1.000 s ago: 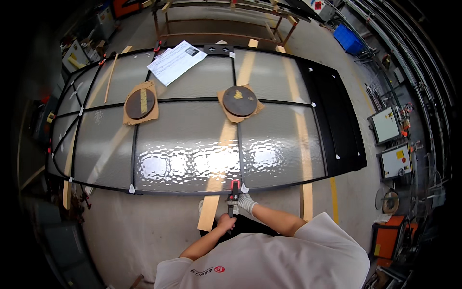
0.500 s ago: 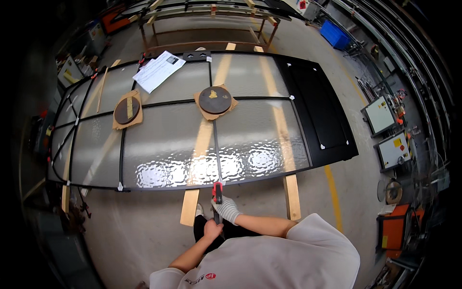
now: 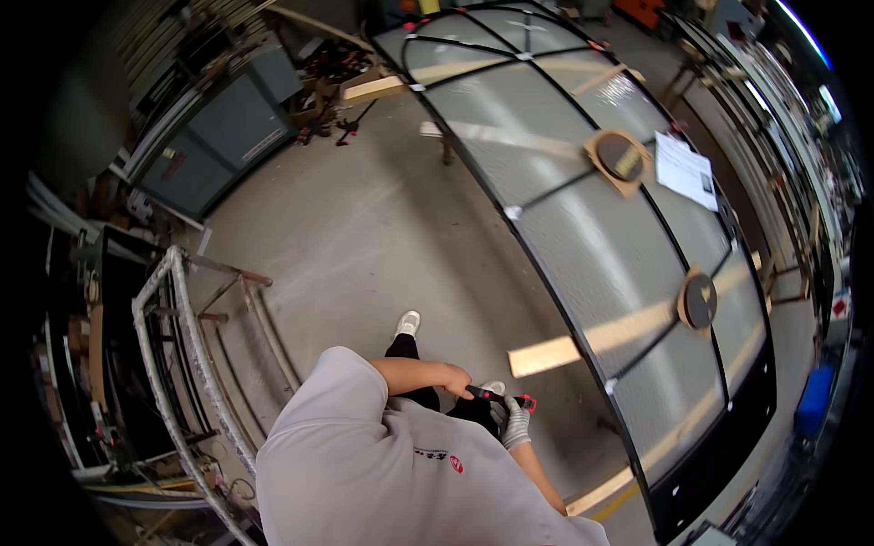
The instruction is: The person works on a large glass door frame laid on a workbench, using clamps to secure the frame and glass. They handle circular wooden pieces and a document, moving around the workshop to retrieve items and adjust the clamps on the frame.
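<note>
My left hand [image 3: 455, 379], bare, is closed round one end of a black-and-red bar clamp [image 3: 484, 394]. My right hand [image 3: 515, 424], in a striped glove, grips the same clamp near its red jaw. The clamp is in front of my body, apart from the long panel [image 3: 583, 341] to my right. This panel has a black frame and textured glass panes divided by dark bars. Two dark round discs, one farther off [image 3: 619, 156] and one nearer [image 3: 700, 301], lie on brown cardboard pieces on the glass. Beside the farther disc is a white paper sheet [image 3: 685, 171].
Wooden beams [image 3: 544, 356] stick out from under the panel's near edge. At left stands a worn metal frame rack [image 3: 187, 364], with a grey cabinet [image 3: 218, 127] beyond it. Other clamps [image 3: 350, 127] lie on the floor by the cabinet. A blue bin [image 3: 813, 400] is far right.
My view and body have turned left, so the panel now lies to my right. The clamp has come away from the panel's edge and is held in both hands.
</note>
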### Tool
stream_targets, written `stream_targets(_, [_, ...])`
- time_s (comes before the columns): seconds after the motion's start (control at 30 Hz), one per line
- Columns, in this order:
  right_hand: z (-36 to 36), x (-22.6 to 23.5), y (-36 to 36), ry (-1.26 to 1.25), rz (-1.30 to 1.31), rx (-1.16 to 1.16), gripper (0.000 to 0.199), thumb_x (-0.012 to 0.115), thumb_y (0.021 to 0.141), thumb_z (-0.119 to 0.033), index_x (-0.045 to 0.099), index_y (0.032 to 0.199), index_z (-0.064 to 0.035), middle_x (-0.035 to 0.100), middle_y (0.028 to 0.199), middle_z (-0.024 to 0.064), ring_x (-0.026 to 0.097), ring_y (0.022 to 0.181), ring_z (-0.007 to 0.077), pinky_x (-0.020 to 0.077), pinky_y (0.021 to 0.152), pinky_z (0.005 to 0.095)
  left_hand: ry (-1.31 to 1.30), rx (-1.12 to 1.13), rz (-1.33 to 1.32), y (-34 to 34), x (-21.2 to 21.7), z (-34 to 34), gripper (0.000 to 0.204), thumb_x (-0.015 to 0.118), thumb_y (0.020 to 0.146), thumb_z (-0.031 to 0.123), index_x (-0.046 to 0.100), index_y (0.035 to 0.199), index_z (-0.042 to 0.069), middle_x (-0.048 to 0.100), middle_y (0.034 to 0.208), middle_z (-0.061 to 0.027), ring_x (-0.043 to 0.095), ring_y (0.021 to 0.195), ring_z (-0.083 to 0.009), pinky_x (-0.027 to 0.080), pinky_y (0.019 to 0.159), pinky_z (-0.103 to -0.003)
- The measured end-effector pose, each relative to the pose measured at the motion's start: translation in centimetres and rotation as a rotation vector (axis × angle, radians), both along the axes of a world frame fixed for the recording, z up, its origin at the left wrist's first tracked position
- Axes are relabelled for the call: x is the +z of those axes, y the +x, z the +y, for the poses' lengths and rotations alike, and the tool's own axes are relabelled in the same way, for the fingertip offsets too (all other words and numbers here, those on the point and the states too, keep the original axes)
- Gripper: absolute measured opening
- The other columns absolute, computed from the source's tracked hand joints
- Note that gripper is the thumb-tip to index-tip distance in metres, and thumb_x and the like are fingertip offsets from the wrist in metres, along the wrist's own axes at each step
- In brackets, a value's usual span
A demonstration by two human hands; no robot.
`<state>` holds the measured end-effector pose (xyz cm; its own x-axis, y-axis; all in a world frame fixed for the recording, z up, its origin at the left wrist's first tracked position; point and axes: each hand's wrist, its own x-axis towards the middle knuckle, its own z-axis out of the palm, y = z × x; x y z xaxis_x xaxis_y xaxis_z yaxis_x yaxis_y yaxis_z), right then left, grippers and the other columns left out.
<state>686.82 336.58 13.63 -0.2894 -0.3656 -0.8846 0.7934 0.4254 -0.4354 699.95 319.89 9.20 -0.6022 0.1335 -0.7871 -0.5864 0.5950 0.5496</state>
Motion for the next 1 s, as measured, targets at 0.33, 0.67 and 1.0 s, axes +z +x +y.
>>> stream_targets(0.33, [-17.5, 1.2, 10.9, 0.058, -0.142, 0.505, 0.013, 0.055, 0.083, -0.019, 0.056, 0.089, -0.0074, 0.064, 0.083, 0.0083, 0.063, 0.069, 0.0189, 0.0525, 0.058, 0.0276, -0.301, 0.109, 0.093, 14.1, 2.4, -17.3, 0.031, 0.054, 0.077, 0.028, 0.06, 0.1, 0.008, 0.063, 0.098, -0.0093, 0.06, 0.094, -0.026, 0.048, 0.077, -0.039])
stream_targets(0.67, [-29.9, -0.6, 13.3, 0.041, 0.162, 0.754, 0.024, 0.057, 0.085, -0.024, 0.06, 0.094, -0.0015, 0.063, 0.079, 0.0051, 0.058, 0.065, 0.0122, 0.048, 0.059, 0.0246, -0.516, 0.095, -0.412, 27.7, -3.2, -35.3, 0.031, 0.057, 0.075, 0.02, 0.063, 0.106, 0.014, 0.061, 0.11, -0.0039, 0.059, 0.1, -0.0195, 0.047, 0.078, -0.035])
stream_targets(1.0, [-52.0, -1.4, 10.7, -0.046, 0.326, 0.735, 0.022, 0.057, 0.084, -0.023, 0.061, 0.086, -0.0012, 0.063, 0.072, 0.0063, 0.058, 0.058, 0.0135, 0.0475, 0.054, 0.0264, -0.406, 0.477, -0.503, 40.3, -2.1, -53.8, 0.041, 0.052, 0.073, 0.027, 0.059, 0.11, 0.011, 0.056, 0.115, -0.0141, 0.053, 0.107, -0.0291, 0.043, 0.089, -0.04])
